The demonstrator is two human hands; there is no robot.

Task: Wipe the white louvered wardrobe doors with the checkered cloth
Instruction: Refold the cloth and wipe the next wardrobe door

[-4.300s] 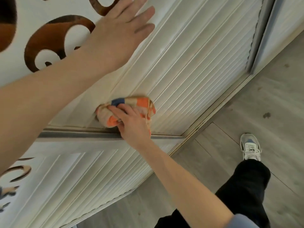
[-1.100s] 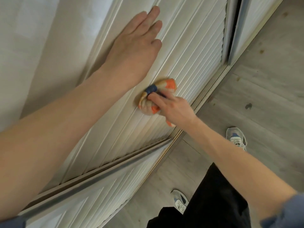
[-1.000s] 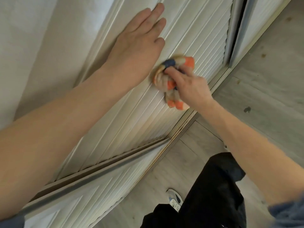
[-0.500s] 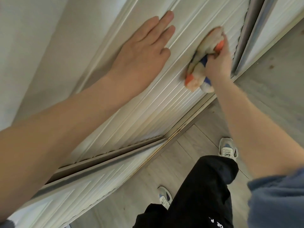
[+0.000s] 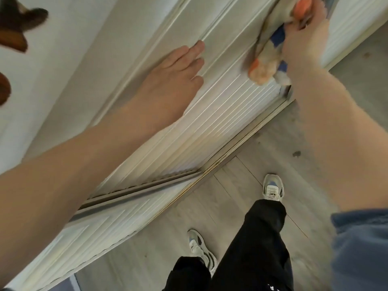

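Across the left and middle of the view runs the white louvered door (image 5: 220,124), its thin slats slanting down toward the bottom track (image 5: 243,141). A second slatted door (image 5: 100,229) overlaps it nearer the person, and a third (image 5: 354,15) shows at the far right. Below them lies the grey plank floor (image 5: 147,261), where dark trousers and two pale trainers stand. The left hand (image 5: 174,76) lies flat on the door's left edge with its fingers straight, bracing and holding nothing. The right hand (image 5: 304,36) is at the far right end of the same door, fingers curled round the checkered cloth (image 5: 262,68) and pressing it against the slats beside the gap to the next door. The cloth is bunched into a soft wad of cream, orange and blue squares, with its loose lower end hanging free below the hand. It looks light and limp, so it should mould into the grooves between slats under light pressure. The wad is best gripped at its middle, as now, so that a padded face meets the wood. A trailing corner could snag on a slat edge or in the gap between the doors. The slats look thin and perhaps easily bent, so the strokes probably ought to follow their length. Most of this door's lower run, and the nearer door, appear to be left to wipe, though cleanliness cannot be judged from this view.
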